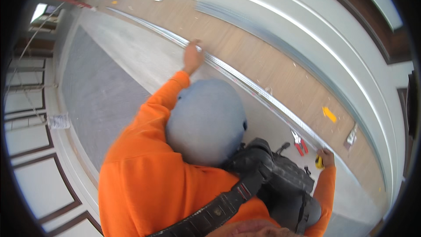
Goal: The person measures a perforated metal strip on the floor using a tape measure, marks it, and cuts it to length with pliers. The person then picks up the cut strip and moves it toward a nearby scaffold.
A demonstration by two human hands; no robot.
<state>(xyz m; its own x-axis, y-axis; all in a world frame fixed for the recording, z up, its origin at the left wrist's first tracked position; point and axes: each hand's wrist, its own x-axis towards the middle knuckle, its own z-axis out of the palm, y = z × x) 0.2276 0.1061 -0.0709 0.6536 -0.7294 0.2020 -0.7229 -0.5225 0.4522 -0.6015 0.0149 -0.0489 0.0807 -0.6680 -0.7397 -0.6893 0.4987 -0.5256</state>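
A long silver metal channel (263, 93) runs diagonally across the floor in front of me. My left hand (193, 57) reaches to its upper-left stretch, fingers curled over it and slightly blurred. At the lower-right end, my right hand (326, 156) is closed around a yellow and black tape measure (319, 162), partly hidden by the fingers. A thin strip with reddish marks, apparently the tape's blade, lies along the channel's near side. Just left of my right hand, red-handled snips (299, 143) lie on the floor, their metal jaws toward the channel.
Beyond the channel, more grey metal profiles (280, 39) lie on wood-look boards (245, 46). A yellow arrow-shaped piece (329, 114) and a small white packet (351, 135) are there too. A dark tool pouch (285, 173) hangs at my waist. My bent knee (208, 120) rises between my arms.
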